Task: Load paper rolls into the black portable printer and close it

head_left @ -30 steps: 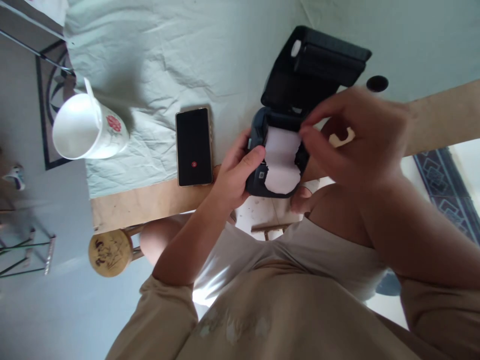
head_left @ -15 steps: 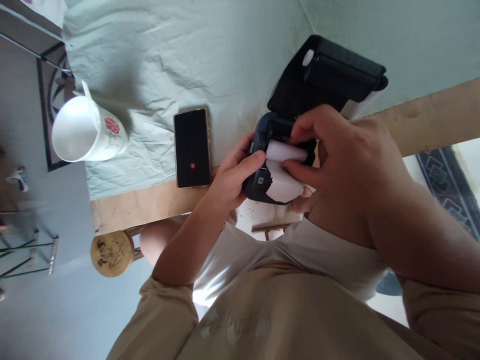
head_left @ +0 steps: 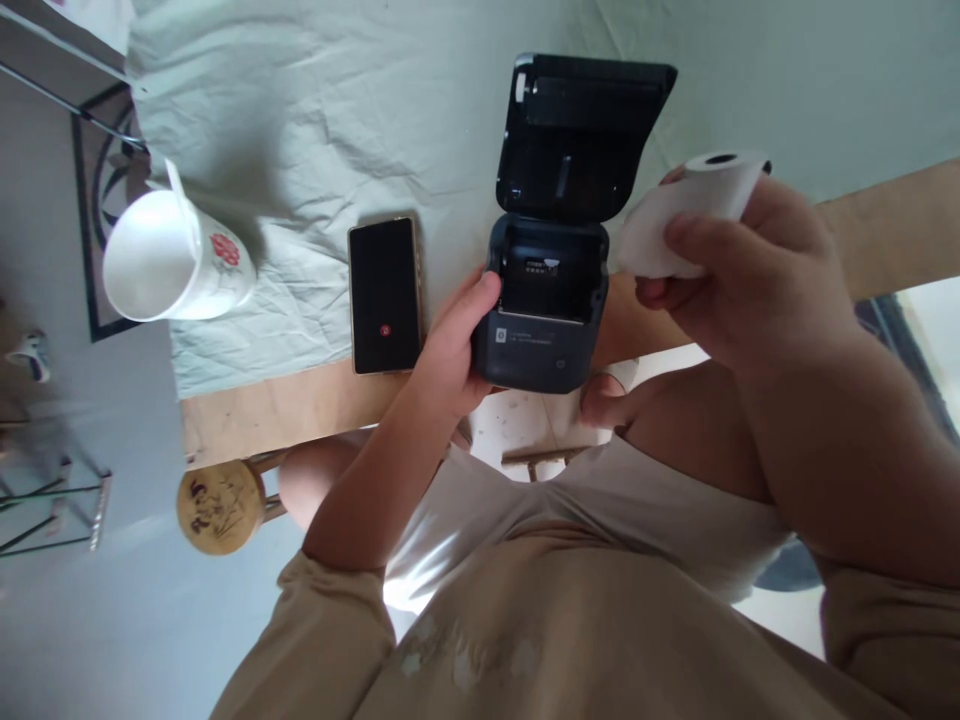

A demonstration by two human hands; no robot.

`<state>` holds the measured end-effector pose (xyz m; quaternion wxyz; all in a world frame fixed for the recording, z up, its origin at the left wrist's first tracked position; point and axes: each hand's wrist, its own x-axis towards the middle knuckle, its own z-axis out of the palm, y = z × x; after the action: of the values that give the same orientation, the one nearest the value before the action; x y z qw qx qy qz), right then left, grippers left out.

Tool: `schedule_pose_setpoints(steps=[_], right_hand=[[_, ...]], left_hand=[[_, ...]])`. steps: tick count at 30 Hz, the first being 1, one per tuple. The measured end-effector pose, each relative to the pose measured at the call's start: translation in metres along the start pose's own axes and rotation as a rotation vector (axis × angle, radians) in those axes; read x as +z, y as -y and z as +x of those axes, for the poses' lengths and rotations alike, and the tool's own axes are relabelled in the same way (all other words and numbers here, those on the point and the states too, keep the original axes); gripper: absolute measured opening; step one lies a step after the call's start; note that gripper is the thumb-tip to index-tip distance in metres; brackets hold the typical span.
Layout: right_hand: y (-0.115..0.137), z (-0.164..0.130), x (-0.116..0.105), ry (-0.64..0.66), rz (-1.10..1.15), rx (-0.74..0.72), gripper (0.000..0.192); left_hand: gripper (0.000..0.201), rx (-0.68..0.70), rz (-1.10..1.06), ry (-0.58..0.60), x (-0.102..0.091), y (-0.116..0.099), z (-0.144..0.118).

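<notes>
Printer is your landmark here, a small dark one sitting right at the near edge of the bench, with its lid flipped up and back so the paper bay is wide open. You can see straight into the bay and there's just dark plastic in there.

Your left hand is clamped on the printer's left side, thumb up along the top edge by the bay, fingers wrapped underneath where I can't see them. So that hand is gripping the body.

Your right hand is up and off to the right of the printer, clear of it, and it's pinching the paper roll. Fingers are curled round the roll from the near side; the hollow core end points up and away from you, and a bit of loose white paper hangs toward the printer's hinge. The roll is in the air, not touching the printer or the lid.

Just left of the printer, lying flat on the pale green cloth, is a phone with a dark screen and a small red dot on it. It's close to your left wrist but not touching. Well off to the left of the printer, at the cloth's edge, stands a white mug with a red flower print.
</notes>
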<state>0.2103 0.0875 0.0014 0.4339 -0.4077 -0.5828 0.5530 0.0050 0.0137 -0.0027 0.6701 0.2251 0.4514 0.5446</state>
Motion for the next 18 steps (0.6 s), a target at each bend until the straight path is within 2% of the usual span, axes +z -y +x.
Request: schedule_pose_setpoints(steps=[2,4,6,9,12,15,18], right_hand=[[-0.0014,-0.0020,0.0004,-0.045,0.044,0.007,0.040],[-0.0021,-0.0033,0.0003,-0.103,-0.010,-0.010,0.033],[-0.0028,-0.0034,-0.0006,-0.161,-0.174,-0.052,0.029],[-0.0033,-0.0029,-0.0032,-0.220,-0.432,-0.139,0.034],[-0.0044,-0.0018,-0.0048,-0.222,-0.646,-0.180,0.038],[-0.0084,-0.0002,-0.0028,-0.180,-0.900,-0.111,0.044],[-0.0106,-0.0019,0.0004,-0.150,-0.992,-0.063,0.060]], left_hand=[[0.030,0.003,0.010,0.006,-0.0008,0.0006,0.0001],[0.031,-0.002,0.004,0.010,-0.0021,0.0013,0.0002],[0.031,-0.012,-0.008,0.018,-0.0035,0.0021,0.0003],[0.030,-0.010,-0.005,0.020,-0.0048,0.0027,0.0003],[0.028,-0.025,-0.004,0.020,-0.0035,0.0021,-0.0001],[0.024,-0.029,-0.018,0.031,-0.0005,0.0002,-0.0012],[0.023,-0.046,-0.037,0.053,0.0016,-0.0014,-0.0024]])
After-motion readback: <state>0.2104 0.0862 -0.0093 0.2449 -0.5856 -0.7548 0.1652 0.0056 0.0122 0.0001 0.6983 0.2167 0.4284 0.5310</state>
